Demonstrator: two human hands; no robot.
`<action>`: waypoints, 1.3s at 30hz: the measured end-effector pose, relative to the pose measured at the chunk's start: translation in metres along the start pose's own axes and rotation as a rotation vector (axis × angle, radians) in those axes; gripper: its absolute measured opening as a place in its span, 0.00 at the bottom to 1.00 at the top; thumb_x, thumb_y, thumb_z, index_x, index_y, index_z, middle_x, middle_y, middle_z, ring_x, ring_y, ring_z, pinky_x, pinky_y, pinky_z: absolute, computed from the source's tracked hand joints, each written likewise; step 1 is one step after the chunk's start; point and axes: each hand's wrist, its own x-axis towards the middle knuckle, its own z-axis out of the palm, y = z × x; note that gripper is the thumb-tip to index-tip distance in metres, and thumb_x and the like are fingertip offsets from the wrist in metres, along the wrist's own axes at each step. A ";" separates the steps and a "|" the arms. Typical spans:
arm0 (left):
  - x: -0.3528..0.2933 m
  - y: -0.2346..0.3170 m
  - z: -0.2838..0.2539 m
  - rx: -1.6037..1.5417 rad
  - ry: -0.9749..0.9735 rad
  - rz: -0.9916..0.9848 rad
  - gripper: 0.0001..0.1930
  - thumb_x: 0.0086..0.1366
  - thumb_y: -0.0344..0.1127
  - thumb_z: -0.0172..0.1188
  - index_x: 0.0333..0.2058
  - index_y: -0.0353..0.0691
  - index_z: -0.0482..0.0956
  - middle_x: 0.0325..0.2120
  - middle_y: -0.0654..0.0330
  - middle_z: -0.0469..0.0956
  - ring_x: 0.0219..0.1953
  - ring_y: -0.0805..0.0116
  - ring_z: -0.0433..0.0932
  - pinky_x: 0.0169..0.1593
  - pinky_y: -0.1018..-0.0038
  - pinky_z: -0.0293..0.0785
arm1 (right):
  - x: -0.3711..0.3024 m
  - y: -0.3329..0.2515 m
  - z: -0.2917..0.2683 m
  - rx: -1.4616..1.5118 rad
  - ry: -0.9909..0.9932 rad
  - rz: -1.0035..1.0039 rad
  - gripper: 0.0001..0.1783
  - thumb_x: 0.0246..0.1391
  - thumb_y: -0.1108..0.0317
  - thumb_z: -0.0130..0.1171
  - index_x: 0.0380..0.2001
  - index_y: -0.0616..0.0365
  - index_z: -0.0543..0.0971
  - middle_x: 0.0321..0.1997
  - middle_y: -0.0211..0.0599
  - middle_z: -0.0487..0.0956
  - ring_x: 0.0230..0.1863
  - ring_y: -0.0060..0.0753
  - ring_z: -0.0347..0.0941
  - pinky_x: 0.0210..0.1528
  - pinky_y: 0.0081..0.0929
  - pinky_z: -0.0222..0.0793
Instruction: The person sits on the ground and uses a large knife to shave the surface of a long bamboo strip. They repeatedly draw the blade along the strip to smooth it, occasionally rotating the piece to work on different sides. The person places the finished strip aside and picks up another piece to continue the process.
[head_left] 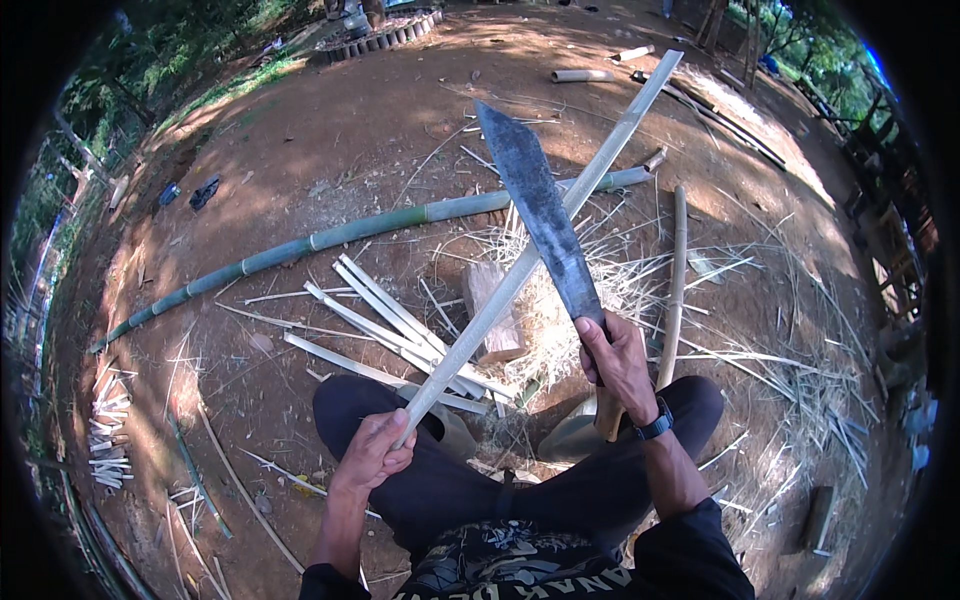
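Observation:
My left hand [378, 450] is closed round the near end of a long pale bamboo strip [480, 325], which slants up and away to the right. In my right hand [620, 360] is a machete [545, 205] with a broad dark blade, its wooden handle showing below my fist. The blade points away and to the left, crossing over the strip near its middle; whether the two touch I cannot tell. Beneath them a wooden block [493, 310] sits on the ground between my legs, partly hidden by the strip. Split bamboo strips [385, 310] lie left of the block.
A long green bamboo pole [370, 228] lies across the ground beyond the block. Pale shavings [570, 320] surround the block, and a thin stick [676, 270] lies to the right. At far left is a pile of short pieces [110, 430]; cut bamboo tubes [582, 76] lie farther off.

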 end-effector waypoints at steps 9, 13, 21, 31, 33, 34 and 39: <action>0.002 -0.001 0.003 0.016 0.013 -0.003 0.24 0.73 0.51 0.43 0.26 0.37 0.70 0.09 0.72 0.57 0.08 0.86 0.52 0.12 0.85 0.48 | -0.012 0.009 0.010 -0.136 -0.117 -0.018 0.24 0.60 0.49 0.57 0.21 0.59 0.72 0.14 0.26 0.71 0.14 0.14 0.65 0.15 0.17 0.60; 0.000 0.001 0.000 0.013 0.026 -0.009 0.24 0.73 0.52 0.43 0.26 0.37 0.69 0.09 0.73 0.57 0.08 0.86 0.51 0.12 0.86 0.48 | -0.007 0.006 0.017 -0.019 -0.076 0.049 0.24 0.60 0.49 0.57 0.22 0.60 0.73 0.14 0.26 0.71 0.14 0.15 0.64 0.16 0.18 0.58; -0.004 0.002 0.004 -0.016 0.042 -0.017 0.24 0.73 0.51 0.42 0.26 0.37 0.69 0.09 0.73 0.57 0.08 0.87 0.51 0.12 0.86 0.48 | -0.018 0.019 0.032 -0.071 -0.174 0.049 0.23 0.60 0.49 0.57 0.22 0.59 0.73 0.13 0.25 0.70 0.14 0.14 0.64 0.17 0.18 0.58; 0.003 -0.005 0.005 -0.087 0.014 -0.009 0.24 0.73 0.51 0.42 0.26 0.37 0.69 0.09 0.73 0.57 0.08 0.88 0.51 0.12 0.86 0.48 | -0.019 0.018 0.047 -0.058 -0.203 0.043 0.23 0.61 0.51 0.57 0.22 0.59 0.73 0.12 0.25 0.70 0.14 0.14 0.64 0.16 0.18 0.58; 0.006 -0.006 0.002 -0.106 -0.004 0.008 0.24 0.73 0.51 0.43 0.26 0.36 0.69 0.09 0.73 0.57 0.08 0.88 0.52 0.12 0.86 0.47 | -0.020 0.015 0.049 -0.039 -0.208 0.023 0.23 0.62 0.52 0.56 0.22 0.60 0.72 0.12 0.25 0.70 0.12 0.14 0.63 0.14 0.18 0.56; 0.006 -0.007 0.000 -0.122 -0.016 0.011 0.24 0.73 0.51 0.44 0.26 0.36 0.69 0.10 0.73 0.57 0.09 0.88 0.51 0.12 0.86 0.47 | -0.024 0.016 0.055 -0.053 -0.226 0.049 0.24 0.60 0.50 0.57 0.22 0.60 0.72 0.12 0.26 0.70 0.12 0.15 0.64 0.14 0.19 0.57; -0.004 -0.009 0.000 -0.093 -0.023 0.063 0.25 0.71 0.55 0.46 0.28 0.36 0.69 0.12 0.75 0.54 0.12 0.88 0.50 0.13 0.85 0.45 | -0.039 0.027 0.074 -0.022 -0.307 0.032 0.22 0.60 0.51 0.57 0.23 0.59 0.71 0.12 0.26 0.69 0.12 0.17 0.63 0.15 0.18 0.56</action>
